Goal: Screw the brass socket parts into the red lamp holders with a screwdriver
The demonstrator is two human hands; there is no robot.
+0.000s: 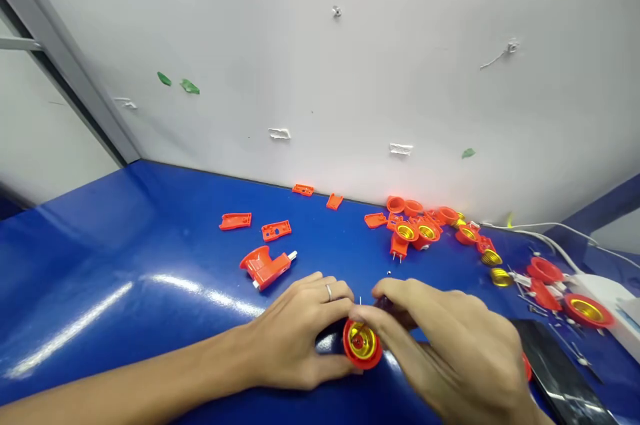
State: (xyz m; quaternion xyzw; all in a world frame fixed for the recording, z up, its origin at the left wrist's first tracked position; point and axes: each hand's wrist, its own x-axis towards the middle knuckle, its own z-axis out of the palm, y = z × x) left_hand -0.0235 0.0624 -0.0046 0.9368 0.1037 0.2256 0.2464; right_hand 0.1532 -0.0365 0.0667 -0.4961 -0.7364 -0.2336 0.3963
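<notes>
My left hand [305,332] grips a red lamp socket [363,364] between thumb and fingers, low over the blue table. The socket's round mouth faces up, and a gold threaded sleeve lines it. Closed beside it, my right hand [450,345] holds what looks like a screwdriver [384,304]. Only a bit of its dark handle shows; a thin shaft seems to reach into the socket, partly hidden by my thumb. A tiny screw [389,272] lies on the table just beyond my hands. Left of it rests another red socket [267,267] on its side.
Several flat red covers [276,230] lie toward the wall. Red sockets [405,232] are piled at the back right, with gold sleeves [501,277] and metal parts nearby. A black phone-like slab [560,365], a white box [607,302] and a white cable [550,238] occupy the right side.
</notes>
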